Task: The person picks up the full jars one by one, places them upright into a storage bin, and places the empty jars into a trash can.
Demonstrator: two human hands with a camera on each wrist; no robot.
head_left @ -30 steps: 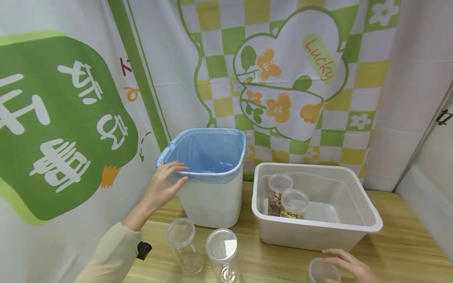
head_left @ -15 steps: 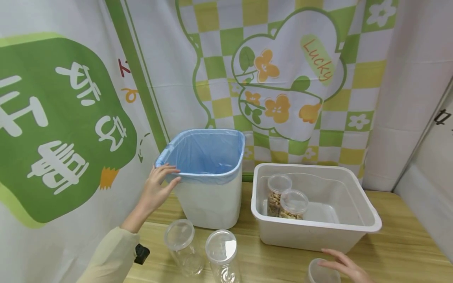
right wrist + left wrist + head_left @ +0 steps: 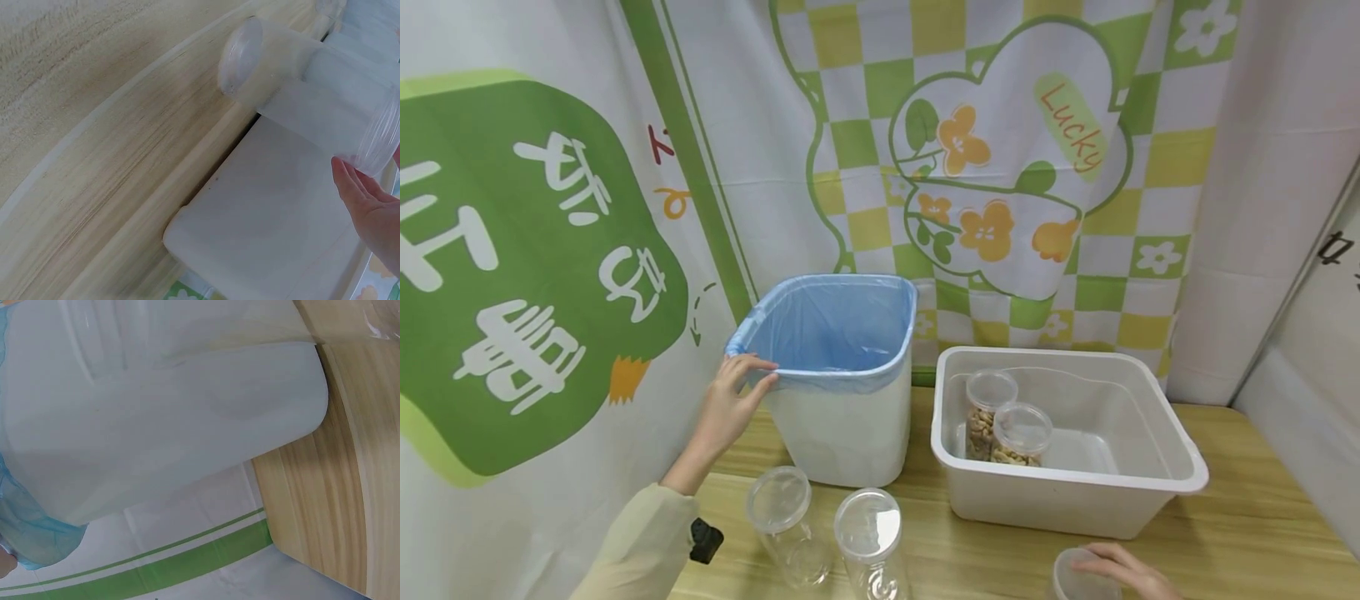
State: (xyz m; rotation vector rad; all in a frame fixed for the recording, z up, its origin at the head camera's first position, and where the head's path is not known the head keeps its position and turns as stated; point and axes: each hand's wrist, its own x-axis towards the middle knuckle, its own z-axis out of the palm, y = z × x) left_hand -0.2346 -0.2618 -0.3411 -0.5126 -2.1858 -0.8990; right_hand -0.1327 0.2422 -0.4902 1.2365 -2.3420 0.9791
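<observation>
Hands curl, left [image 3: 724, 407] gripping one bin [image 3: 844, 433], right [image 3: 373, 212] holding one of five jars [image 3: 340, 109].

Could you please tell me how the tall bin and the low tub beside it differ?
The bin is tall and narrow, while the tub is low and wide. The bin has a blue bag over its rim; the tub's rim is bare. The tub holds two lidded jars, whereas no jar shows in the bin. Both are open-topped.
</observation>
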